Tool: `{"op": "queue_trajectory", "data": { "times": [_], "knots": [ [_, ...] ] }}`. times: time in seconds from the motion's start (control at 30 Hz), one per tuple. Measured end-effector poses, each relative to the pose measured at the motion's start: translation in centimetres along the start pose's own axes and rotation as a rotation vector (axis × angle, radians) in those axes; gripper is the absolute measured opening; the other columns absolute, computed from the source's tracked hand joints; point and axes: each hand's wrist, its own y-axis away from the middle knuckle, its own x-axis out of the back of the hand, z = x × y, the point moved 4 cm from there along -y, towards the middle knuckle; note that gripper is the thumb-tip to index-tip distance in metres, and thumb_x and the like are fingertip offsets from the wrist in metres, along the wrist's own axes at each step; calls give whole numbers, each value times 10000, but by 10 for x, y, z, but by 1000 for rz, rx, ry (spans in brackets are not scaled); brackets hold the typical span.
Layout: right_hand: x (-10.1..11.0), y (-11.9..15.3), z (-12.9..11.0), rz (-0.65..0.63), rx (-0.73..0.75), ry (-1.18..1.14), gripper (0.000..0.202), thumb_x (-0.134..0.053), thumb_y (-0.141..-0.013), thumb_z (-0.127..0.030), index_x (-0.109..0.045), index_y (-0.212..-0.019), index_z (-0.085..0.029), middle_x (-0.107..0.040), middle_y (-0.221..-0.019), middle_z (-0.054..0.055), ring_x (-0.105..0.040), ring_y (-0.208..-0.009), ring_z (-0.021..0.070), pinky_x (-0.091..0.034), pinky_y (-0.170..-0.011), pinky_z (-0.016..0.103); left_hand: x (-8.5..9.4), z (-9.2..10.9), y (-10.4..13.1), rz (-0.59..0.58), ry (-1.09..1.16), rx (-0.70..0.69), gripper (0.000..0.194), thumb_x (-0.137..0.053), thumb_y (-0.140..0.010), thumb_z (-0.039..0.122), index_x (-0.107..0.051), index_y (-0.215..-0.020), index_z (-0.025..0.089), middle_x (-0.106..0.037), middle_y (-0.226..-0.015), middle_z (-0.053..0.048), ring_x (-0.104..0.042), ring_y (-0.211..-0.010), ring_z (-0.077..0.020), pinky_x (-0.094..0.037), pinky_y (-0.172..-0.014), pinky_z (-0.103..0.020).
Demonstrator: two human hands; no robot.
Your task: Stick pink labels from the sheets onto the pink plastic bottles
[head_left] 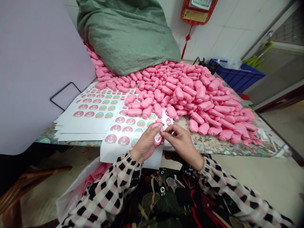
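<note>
In my left hand (145, 142) is a small pink plastic bottle (156, 141), its neck pointing away from me. A pink and white oval sticker (157, 137) shows on the bottle's face. Thumb and fingers of my right hand (178, 139) are pinched together at the sticker's right edge, touching the bottle. Beneath my hands lies a sheet of round-topped stickers (121, 129), pink ones and green ones, hanging over the table's front edge. Several loose pink bottles (134, 112) rest on the sheet's far part.
A large heap of pink bottles (199, 91) covers the table's middle and right, spilling from a green sack (130, 34). More sticker sheets (78, 126) are stacked at left beside a pale panel (42, 63). A blue crate (239, 76) stands behind; a plastic bag (78, 186) hangs below.
</note>
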Motion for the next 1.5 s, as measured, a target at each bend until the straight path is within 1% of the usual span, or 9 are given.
{"op": "queue_trajectory", "data": {
  "times": [0.17, 0.3, 0.4, 0.6, 0.73, 0.83, 0.9, 1.33, 1.5],
  "knots": [
    [-4, 1, 13, -129, -142, -79, 185, -626, -767, -381, -592, -853, -220, -543, -570, -47, -491, -525, 122, -357, -509, 235, 8, 6, -3, 120, -90, -156, 152, -573, -809, 318, -512, -837, 181, -491, -720, 30, -483, -585, -79, -394, -510, -203],
    [5, 3, 18, -77, -250, -170, 212, -611, -773, -404, -559, -867, -220, -500, -598, -54, -444, -500, 104, -341, -483, 229, 22, 23, -4, 223, -90, -283, 178, -572, -812, 348, -519, -877, 191, -537, -746, 21, -508, -593, -80, -418, -544, -205],
    [10, 3, 11, -32, -240, -236, 230, -570, -803, -437, -555, -850, -212, -530, -680, -28, -458, -556, 108, -370, -523, 237, 25, 25, -2, 216, -45, -221, 216, -598, -791, 355, -533, -915, 191, -577, -793, 0, -544, -605, -94, -452, -563, -229],
    [2, 9, -1, -47, -109, -148, 209, -512, -858, -400, -562, -812, -202, -548, -710, -12, -488, -642, 126, -390, -593, 246, 15, 6, 2, 112, 238, 31, 204, -539, -840, 323, -550, -977, 172, -597, -780, -23, -590, -658, -118, -490, -611, -254],
    [4, 13, -6, -9, -22, -56, 160, -501, -878, -350, -583, -906, -216, -614, -851, 10, -546, -742, 143, -415, -655, 256, 10, 1, 7, 31, 255, 103, 313, -475, -864, 442, -551, -1029, 186, -609, -783, -37, -603, -638, -142, -502, -575, -279],
    [7, 13, -10, 17, 28, -29, 139, -499, -882, -318, -586, -930, -220, -621, -879, 13, -565, -772, 148, -424, -674, 259, 8, -2, 10, 5, 219, 116, 451, -409, -840, 573, -555, -1013, 183, -610, -767, -53, -605, -624, -157, -489, -517, -266],
    [7, 13, -11, 21, 59, -13, 127, -501, -881, -300, -591, -915, -217, -620, -862, 12, -568, -768, 147, -425, -675, 260, 6, -4, 11, 0, 200, 111, 490, -381, -832, 605, -554, -1014, 184, -609, -758, -55, -604, -616, -155, -487, -507, -261],
    [11, 15, -20, 12, 152, 52, 122, -495, -883, -280, -600, -887, -216, -627, -851, 31, -570, -781, 165, -429, -687, 285, 1, -3, 14, 21, 139, 43, 587, -370, -781, 674, -564, -1036, 182, -606, -732, -43, -596, -599, -140, -485, -510, -249],
    [11, 16, -23, 16, 181, 91, 114, -498, -882, -266, -603, -881, -222, -626, -844, 27, -565, -780, 165, -417, -680, 287, 2, -5, 15, -7, 138, 42, 592, -390, -764, 688, -569, -1023, 186, -604, -740, -39, -590, -603, -135, -478, -512, -243]
  ]
}}
